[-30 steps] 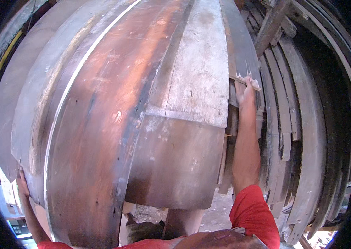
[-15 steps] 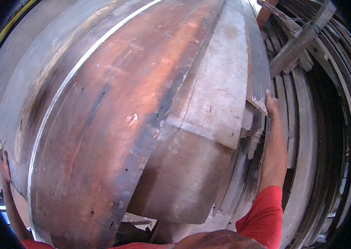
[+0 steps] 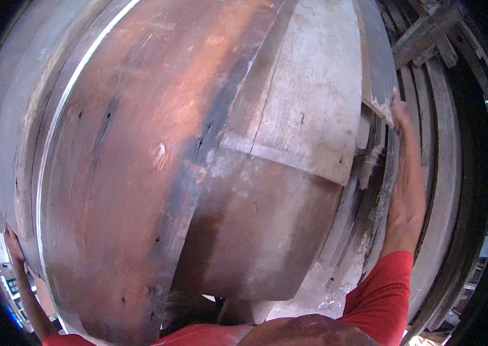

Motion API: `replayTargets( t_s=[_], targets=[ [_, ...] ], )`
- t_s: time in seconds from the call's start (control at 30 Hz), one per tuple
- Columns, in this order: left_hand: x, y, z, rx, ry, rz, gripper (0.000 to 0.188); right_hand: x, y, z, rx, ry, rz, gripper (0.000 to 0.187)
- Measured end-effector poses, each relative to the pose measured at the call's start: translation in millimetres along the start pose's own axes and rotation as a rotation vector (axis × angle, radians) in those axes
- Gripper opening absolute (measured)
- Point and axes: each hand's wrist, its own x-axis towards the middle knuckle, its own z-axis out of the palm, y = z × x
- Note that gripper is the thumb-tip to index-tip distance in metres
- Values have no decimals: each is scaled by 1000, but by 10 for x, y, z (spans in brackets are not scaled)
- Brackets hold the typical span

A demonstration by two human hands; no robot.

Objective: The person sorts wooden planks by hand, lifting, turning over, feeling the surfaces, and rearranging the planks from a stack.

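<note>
A large, worn wooden board [image 3: 157, 173], reddish-brown with a grey patch at its upper right, fills almost the whole view and is held up close in front of the person, gripped at both side edges. A long dark crack runs down its middle, and a paler plank piece [image 3: 307, 109] is laid across the upper right part.

The right hand [image 3: 398, 112] is set high on the board's right edge, fingers pressed together and curled over the chipped corner. The left hand [image 3: 13, 245] is placed low on the left edge; only its knuckles are seen, so the set of its fingers cannot be told.

Compared with a second ago, the board is seen nearer and larger, and it has swung toward the left of the view, with the right hand carried higher and further right and the left hand lower. From this it is judged that the board is being lifted and turned away from the stack.

Behind it, on the right, more grey boards [image 3: 446, 190] are stacked on edge under a timber frame [image 3: 428, 29]. A red sleeve [image 3: 382, 294] shows below.
</note>
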Motion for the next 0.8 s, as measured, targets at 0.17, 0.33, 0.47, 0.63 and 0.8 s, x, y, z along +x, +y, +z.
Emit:
replayTargets(
  t_s=[0.17, 0.33, 0.47, 0.63, 0.8],
  targets=[
    [250, 314, 379, -305, -108, 72, 72, -304, 26, -164, -195, 404, -276, 87],
    [157, 163, 11, -233, -80, 69, 72, -479, -276, -455, -43, -24, -164, 90],
    [105, 231, 180, -232, -52, 35, 72, -450, -314, -230, -162, 189, -161, 84],
    [14, 939, 194, -311, -272, -58, 69, -342, -293, -836, -381, 67, -133, 70],
    [96, 138, 56, -90, 96, 172, 69, -290, -261, -315, -329, 296, -225, 80]
  ],
)
